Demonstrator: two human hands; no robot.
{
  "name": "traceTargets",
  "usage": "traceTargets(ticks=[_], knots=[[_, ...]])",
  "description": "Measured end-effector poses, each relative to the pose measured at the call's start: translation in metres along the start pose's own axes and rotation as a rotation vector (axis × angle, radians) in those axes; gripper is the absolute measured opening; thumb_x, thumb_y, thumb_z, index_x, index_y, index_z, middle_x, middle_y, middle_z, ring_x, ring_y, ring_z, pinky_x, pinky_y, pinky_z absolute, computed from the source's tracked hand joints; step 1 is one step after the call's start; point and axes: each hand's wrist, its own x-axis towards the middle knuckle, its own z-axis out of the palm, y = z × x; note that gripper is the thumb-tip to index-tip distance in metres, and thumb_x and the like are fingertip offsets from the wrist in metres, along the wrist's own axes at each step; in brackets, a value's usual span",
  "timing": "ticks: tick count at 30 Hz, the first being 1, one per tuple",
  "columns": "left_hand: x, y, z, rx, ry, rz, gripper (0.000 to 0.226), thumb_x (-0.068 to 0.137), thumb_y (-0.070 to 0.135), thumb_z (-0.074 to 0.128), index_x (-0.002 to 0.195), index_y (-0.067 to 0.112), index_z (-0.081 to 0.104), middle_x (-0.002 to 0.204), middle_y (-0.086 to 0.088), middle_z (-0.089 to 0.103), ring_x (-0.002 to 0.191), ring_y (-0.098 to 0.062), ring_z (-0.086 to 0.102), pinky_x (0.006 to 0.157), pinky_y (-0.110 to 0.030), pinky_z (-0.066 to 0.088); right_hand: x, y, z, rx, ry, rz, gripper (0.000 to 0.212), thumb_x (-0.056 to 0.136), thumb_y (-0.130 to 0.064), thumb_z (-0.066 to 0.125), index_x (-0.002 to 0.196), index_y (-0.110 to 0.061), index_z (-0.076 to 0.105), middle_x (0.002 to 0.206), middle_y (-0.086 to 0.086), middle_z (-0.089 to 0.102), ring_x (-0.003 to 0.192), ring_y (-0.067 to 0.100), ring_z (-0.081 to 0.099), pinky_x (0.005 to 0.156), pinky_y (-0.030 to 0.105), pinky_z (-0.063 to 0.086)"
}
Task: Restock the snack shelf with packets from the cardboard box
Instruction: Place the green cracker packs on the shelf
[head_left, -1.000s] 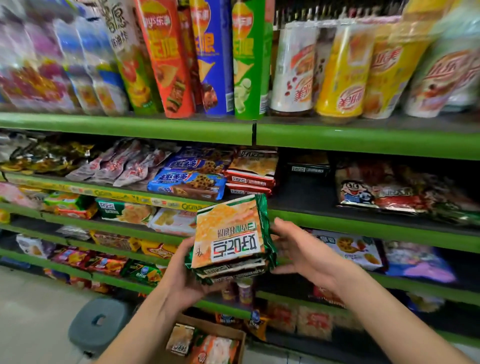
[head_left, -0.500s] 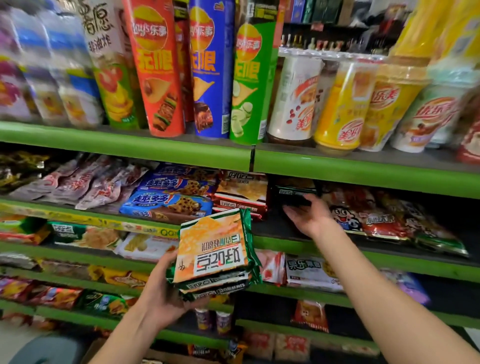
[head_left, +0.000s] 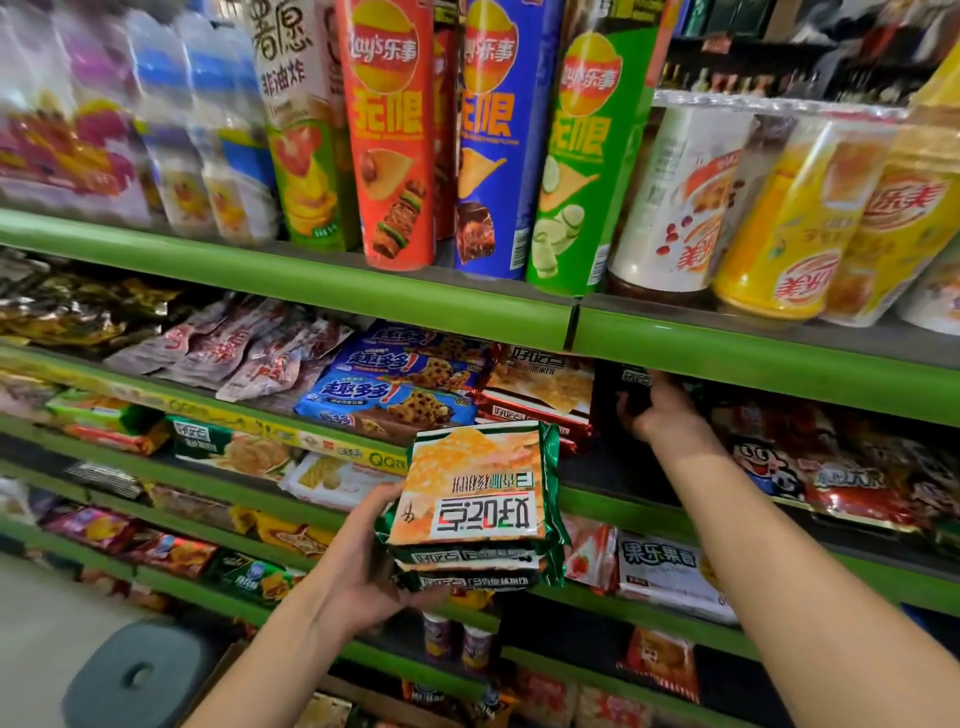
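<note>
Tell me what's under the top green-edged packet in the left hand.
Under the top packet at least two more matching packets show as stacked edges, resting on the left hand. Their faces, and any further packets beneath, are covered.

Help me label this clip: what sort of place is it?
Likely a small grocery or convenience store: green shelves packed with Lay's crisp tubes, milk tea cups and biscuit packets.
</note>
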Motion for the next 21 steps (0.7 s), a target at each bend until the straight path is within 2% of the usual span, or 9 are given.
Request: traceTargets(ticks=[2, 4, 7, 9, 11, 15, 17, 19, 21], knots=[[0.002, 0.002, -0.001, 0.006, -0.009, 0.002, 0.068, 0.033, 0.041, 0.096, 0.093, 0.012, 0.08, 0.113, -0.021, 0.072, 0.094, -0.039, 0.068, 0.079, -0.051, 0.055, -0.009, 0.0, -0.006, -0.005, 0.0, -0.031, 0.015, 0.101, -0.032, 0.053, 0.102, -0.017, 0.05, 0.11, 0.006, 0.055, 0.069, 0.018, 0.055, 0.033, 0.011, 0.037], [0.004, 0.003, -0.003, 0.022, -0.007, 0.014, 0.06, 0.041, 0.044, 0.092, 0.09, 0.013, 0.08, 0.11, -0.019, 0.073, 0.086, -0.038, 0.071, 0.077, -0.05, 0.054, -0.026, 0.003, -0.017, -0.012, -0.039, -0.053, 0.011, 0.1, -0.029, 0.052, 0.096, -0.02, 0.049, 0.096, 0.007, 0.057, 0.062, 0.014, 0.059, 0.032, 0.01, 0.03], [0.01, 0.003, -0.008, 0.007, -0.009, 0.019, 0.049, 0.05, 0.044, 0.085, 0.088, 0.013, 0.08, 0.104, -0.019, 0.074, 0.079, -0.037, 0.072, 0.073, -0.049, 0.054, -0.059, 0.011, -0.043, -0.002, -0.117, -0.031, 0.01, 0.096, -0.022, 0.057, 0.098, -0.015, 0.049, 0.084, 0.015, 0.059, 0.044, 0.012, 0.06, 0.032, 0.013, 0.034], [0.013, 0.003, -0.011, -0.015, -0.012, 0.025, 0.046, 0.049, 0.044, 0.084, 0.082, 0.013, 0.08, 0.099, -0.019, 0.075, 0.077, -0.037, 0.073, 0.072, -0.05, 0.055, -0.081, 0.02, -0.065, 0.006, -0.173, -0.035, 0.009, 0.096, -0.013, 0.058, 0.098, -0.01, 0.049, 0.083, 0.021, 0.064, 0.052, 0.015, 0.062, 0.038, 0.015, 0.045], [0.015, 0.003, -0.013, -0.043, 0.004, 0.032, 0.043, 0.048, 0.044, 0.082, 0.079, 0.013, 0.08, 0.098, -0.019, 0.075, 0.084, -0.038, 0.07, 0.073, -0.053, 0.055, -0.097, 0.033, -0.088, 0.0, -0.24, -0.044, 0.007, 0.095, -0.006, 0.058, 0.094, -0.007, 0.051, 0.078, 0.018, 0.067, 0.059, 0.017, 0.067, 0.049, 0.02, 0.055], [0.02, 0.002, -0.013, -0.094, 0.019, 0.012, 0.048, 0.053, 0.042, 0.08, 0.09, 0.013, 0.076, 0.101, -0.019, 0.075, 0.098, -0.039, 0.062, 0.071, -0.054, 0.055, -0.114, 0.063, -0.122, 0.008, -0.331, -0.052, 0.011, 0.079, 0.003, 0.062, 0.087, -0.002, 0.057, 0.074, 0.012, 0.067, 0.06, 0.019, 0.068, 0.054, 0.025, 0.057], [0.02, 0.002, -0.012, -0.092, 0.02, 0.007, 0.044, 0.053, 0.043, 0.078, 0.085, 0.013, 0.078, 0.098, -0.018, 0.076, 0.097, -0.038, 0.063, 0.07, -0.053, 0.056, -0.115, 0.077, -0.132, 0.022, -0.34, -0.037, 0.016, 0.072, 0.001, 0.063, 0.088, 0.0, 0.059, 0.078, 0.015, 0.067, 0.061, 0.021, 0.067, 0.054, 0.026, 0.057], [0.02, 0.004, -0.012, -0.083, 0.028, 0.009, 0.044, 0.052, 0.044, 0.077, 0.083, 0.013, 0.079, 0.097, -0.018, 0.076, 0.096, -0.038, 0.064, 0.07, -0.053, 0.057, -0.116, 0.087, -0.137, 0.051, -0.353, 0.008, 0.013, 0.077, 0.003, 0.06, 0.09, 0.002, 0.059, 0.082, 0.017, 0.065, 0.067, 0.023, 0.064, 0.056, 0.027, 0.058], [0.02, 0.005, -0.013, -0.071, 0.036, 0.015, 0.05, 0.051, 0.043, 0.08, 0.092, 0.014, 0.076, 0.102, -0.018, 0.076, 0.1, -0.039, 0.064, 0.073, -0.055, 0.056, -0.115, 0.092, -0.139, 0.065, -0.357, 0.05, 0.006, 0.09, 0.006, 0.052, 0.094, 0.004, 0.057, 0.087, 0.018, 0.062, 0.074, 0.024, 0.059, 0.058, 0.028, 0.058]])
